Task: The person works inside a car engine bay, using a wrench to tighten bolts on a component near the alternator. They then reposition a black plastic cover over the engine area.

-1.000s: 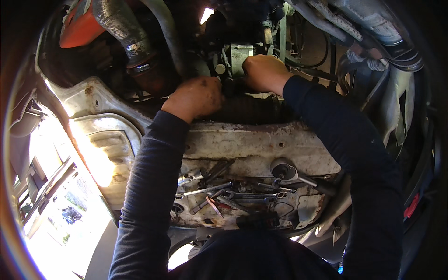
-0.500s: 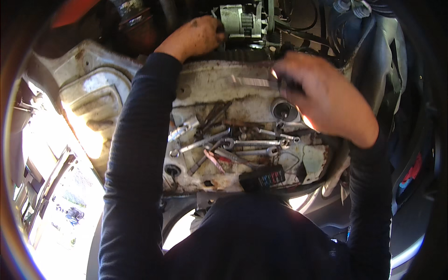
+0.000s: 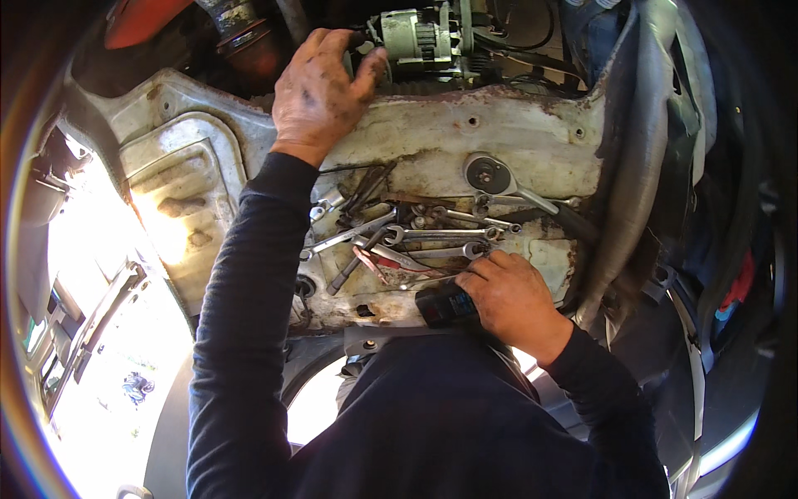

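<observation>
My left hand [image 3: 324, 93] is at the left end of a silvery alternator [image 3: 411, 37], its thumb spread from the fingers and nothing visible in its grasp. A dark part by the fingertips is too unclear to name. Low on the worn, pale metal panel [image 3: 416, 129], my right hand [image 3: 519, 303] has its fingers curled over the right end of a small black box [image 3: 439, 306]. Just above that hand lie several combination wrenches [image 3: 440, 235]. Pliers with red handles [image 3: 386, 259] are left of it. A round-headed ratchet [image 3: 489, 175] rests farther up the panel.
A thick dark hose or padded trim [image 3: 640, 141] runs along the panel's right side. Holes with rusty edges [image 3: 364, 310] break the panel near its front. Cables [image 3: 532, 62] hang behind the alternator. Bright daylight enters at the left.
My right hand has come down from the upper right, where it was blurred with something in it, to the black box. My left hand has drawn slightly back and its thumb has spread.
</observation>
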`<state>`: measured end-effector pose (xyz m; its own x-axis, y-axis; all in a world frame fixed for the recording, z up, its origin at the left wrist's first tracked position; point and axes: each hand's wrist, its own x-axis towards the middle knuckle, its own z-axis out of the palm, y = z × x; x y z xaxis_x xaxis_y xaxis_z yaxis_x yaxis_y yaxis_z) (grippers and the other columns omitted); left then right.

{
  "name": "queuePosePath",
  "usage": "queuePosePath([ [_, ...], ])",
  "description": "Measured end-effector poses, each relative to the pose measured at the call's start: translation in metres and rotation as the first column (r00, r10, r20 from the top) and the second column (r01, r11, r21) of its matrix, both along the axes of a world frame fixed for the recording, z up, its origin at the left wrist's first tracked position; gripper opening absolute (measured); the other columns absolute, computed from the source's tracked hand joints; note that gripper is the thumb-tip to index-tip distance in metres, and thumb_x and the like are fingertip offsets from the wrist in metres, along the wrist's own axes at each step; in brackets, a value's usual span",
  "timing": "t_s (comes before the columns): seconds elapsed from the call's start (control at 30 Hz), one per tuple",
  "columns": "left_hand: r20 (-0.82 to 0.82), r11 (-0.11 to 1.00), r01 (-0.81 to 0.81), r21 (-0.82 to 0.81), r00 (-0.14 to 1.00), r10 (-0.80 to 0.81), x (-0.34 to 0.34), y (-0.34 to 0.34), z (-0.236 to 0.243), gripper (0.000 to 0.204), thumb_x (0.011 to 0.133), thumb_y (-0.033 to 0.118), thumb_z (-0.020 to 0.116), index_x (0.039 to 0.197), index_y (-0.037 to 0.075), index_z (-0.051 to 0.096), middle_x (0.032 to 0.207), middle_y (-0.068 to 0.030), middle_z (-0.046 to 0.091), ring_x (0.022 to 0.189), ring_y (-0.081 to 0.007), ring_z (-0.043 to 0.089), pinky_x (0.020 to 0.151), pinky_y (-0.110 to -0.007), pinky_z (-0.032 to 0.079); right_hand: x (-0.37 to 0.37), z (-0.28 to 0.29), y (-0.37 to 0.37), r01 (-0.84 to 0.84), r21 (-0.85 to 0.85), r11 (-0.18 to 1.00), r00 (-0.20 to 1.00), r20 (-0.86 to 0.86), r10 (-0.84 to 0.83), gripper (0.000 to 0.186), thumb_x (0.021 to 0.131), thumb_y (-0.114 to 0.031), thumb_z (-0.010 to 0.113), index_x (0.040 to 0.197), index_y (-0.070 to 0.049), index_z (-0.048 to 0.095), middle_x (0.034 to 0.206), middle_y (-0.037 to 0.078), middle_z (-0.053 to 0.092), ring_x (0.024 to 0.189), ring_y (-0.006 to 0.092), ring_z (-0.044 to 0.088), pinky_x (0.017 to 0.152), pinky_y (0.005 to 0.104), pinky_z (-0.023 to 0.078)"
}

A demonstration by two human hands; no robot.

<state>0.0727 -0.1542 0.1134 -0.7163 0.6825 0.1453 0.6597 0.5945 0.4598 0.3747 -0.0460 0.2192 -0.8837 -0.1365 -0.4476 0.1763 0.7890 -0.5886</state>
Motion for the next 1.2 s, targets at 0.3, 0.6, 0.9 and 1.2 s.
queuePosePath([
  [0.3,-0.012,0.999,0.002,-0.043,1.000,-0.003,0.000,0.001,0.001,0.035,0.092,0.032,0.071,0.109,0.002,0.069,0.107,-0.0177,0.070,0.099,-0.0394,0.068,0.086,-0.043,0.055,0.000,-0.009,0.028,0.205,0.218,0.954,0.977,-0.101,-0.187,0.025,0.081,-0.013,0.073,0.105,-0.009,0.071,0.092,0.006,0.061,0.087,0.0255,0.064,0.071,0.0396,0.054],
  [0.6,0.039,0.985,-0.035,-0.167,0.998,0.042,-0.004,0.000,-0.003,0.046,0.091,0.041,0.068,0.120,0.006,0.068,0.119,-0.0115,0.068,0.108,-0.0361,0.067,0.093,-0.044,0.054,-0.012,-0.033,0.011,0.153,0.176,0.972,0.973,-0.200,-0.117,0.015,0.085,-0.016,0.073,0.096,-0.006,0.072,0.090,0.008,0.058,0.087,0.0271,0.064,0.072,0.0430,0.053],
  [0.9,0.085,0.981,-0.050,-0.188,0.994,0.067,-0.002,0.002,0.004,0.044,0.090,0.039,0.068,0.118,0.005,0.068,0.121,-0.0111,0.067,0.110,-0.0363,0.066,0.094,-0.045,0.054,-0.014,-0.022,0.041,0.388,-0.289,0.875,0.916,0.225,-0.332,0.023,0.094,-0.015,0.064,0.102,0.005,0.070,0.094,0.024,0.070,0.087,0.0435,0.066,0.079,0.0471,0.052],
  [1.2,0.083,0.996,-0.075,-0.056,0.993,0.080,0.000,0.000,0.006,0.029,0.091,0.028,0.066,0.110,0.005,0.068,0.110,-0.0145,0.067,0.102,-0.0394,0.066,0.088,-0.046,0.054,-0.050,0.013,0.069,0.358,-0.457,0.814,0.931,0.248,-0.270,0.023,0.096,-0.013,0.063,0.109,0.005,0.068,0.098,0.022,0.071,0.087,0.0414,0.068,0.080,0.0424,0.053],
])
